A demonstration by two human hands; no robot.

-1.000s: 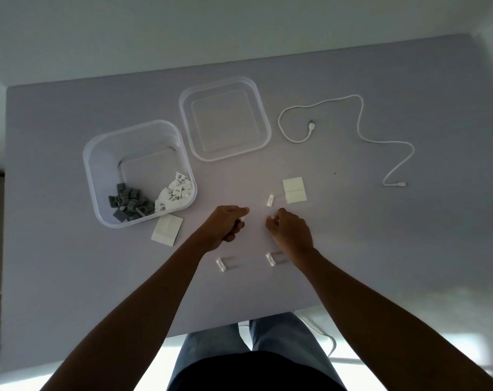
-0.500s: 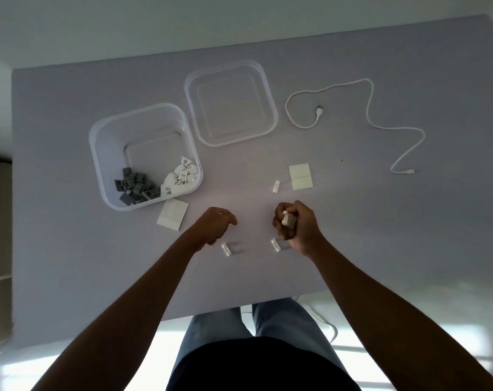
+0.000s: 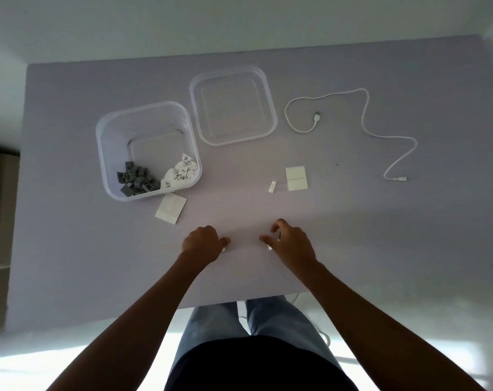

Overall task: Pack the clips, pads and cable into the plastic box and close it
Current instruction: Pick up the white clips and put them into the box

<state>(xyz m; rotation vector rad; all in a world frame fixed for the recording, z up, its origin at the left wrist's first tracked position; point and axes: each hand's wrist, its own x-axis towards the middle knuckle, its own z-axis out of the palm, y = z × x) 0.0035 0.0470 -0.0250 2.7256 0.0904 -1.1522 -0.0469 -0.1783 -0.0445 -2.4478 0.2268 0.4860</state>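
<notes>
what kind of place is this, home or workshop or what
Probably a room at home or a plain office, with a person seated at a bare grey table. On it lie a clear plastic box of small clips, its lid and a white cable. No tools or machines show.

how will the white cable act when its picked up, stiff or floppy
Probably floppy: the white cable lies in loose curves on the table, so it should droop and trail from one grip. It looks thin and light. The plug ends may swing, so coiling it before it goes into the plastic box seems wise.
</notes>
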